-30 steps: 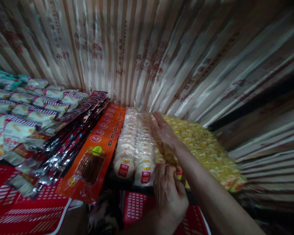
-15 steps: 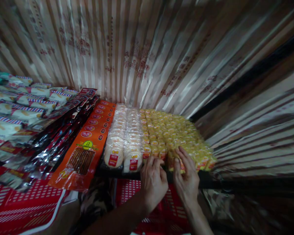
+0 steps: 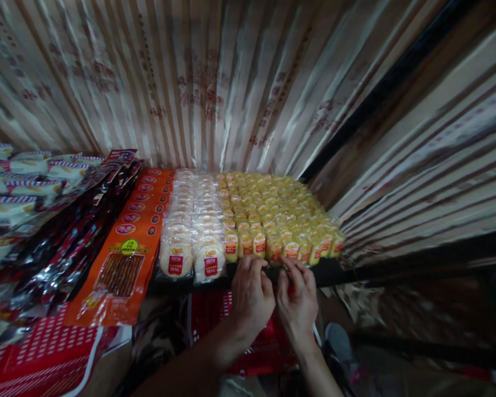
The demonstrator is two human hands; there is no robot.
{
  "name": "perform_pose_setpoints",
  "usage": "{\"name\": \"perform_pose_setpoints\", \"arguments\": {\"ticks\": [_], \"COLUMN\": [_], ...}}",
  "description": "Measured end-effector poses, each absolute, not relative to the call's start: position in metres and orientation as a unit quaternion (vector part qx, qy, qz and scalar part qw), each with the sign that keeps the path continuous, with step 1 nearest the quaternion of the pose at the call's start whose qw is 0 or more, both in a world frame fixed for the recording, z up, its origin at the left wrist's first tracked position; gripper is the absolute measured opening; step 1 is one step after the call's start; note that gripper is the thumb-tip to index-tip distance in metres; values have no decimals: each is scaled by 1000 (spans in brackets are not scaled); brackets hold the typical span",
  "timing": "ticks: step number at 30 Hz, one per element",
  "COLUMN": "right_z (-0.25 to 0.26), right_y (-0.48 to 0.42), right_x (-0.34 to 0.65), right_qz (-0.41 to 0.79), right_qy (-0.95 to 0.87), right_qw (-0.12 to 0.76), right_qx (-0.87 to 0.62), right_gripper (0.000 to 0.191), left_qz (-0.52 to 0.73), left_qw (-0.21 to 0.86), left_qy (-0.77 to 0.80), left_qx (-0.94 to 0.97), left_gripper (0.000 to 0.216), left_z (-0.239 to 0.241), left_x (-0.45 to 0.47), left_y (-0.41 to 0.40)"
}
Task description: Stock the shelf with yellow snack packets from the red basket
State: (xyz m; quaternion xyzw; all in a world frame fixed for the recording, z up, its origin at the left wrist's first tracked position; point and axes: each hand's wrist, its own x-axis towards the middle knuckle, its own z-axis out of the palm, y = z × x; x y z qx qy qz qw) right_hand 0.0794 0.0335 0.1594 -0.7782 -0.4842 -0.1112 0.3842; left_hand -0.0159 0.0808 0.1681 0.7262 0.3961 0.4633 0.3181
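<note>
Our right hand (image 3: 297,300) has drawn back beside our left hand (image 3: 252,292); curled fingers touch the front row of small, shiny yellow packets (image 3: 273,245), gripping nothing.

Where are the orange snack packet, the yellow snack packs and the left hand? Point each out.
orange snack packet (image 3: 126,248): head view, middle of its printed front.
yellow snack packs (image 3: 273,207): head view, centre of the block.
left hand (image 3: 252,295): head view, back of the hand.
</note>
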Motion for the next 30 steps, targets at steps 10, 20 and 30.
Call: {"name": "perform_pose_setpoints", "arguments": {"ticks": [10,20,30], "right_z": [152,144,157], "right_y": [41,42,28], "right_x": [92,104,108], "right_qz": [-59,-39,-35], "right_qy": [-477,-513,-507], "right_qw": [334,363,387], "right_qx": [-811,-777,-770], "right_gripper": [41,40,34], "left_qz": [365,308,332], "left_qw": [389,380,362], "left_qy": [389,425,363], "left_qx": [751,762,792], "left_gripper": [32,33,31], "left_z": [171,170,165], "left_x": [-5,9,21], "left_y": [86,94,90]}}
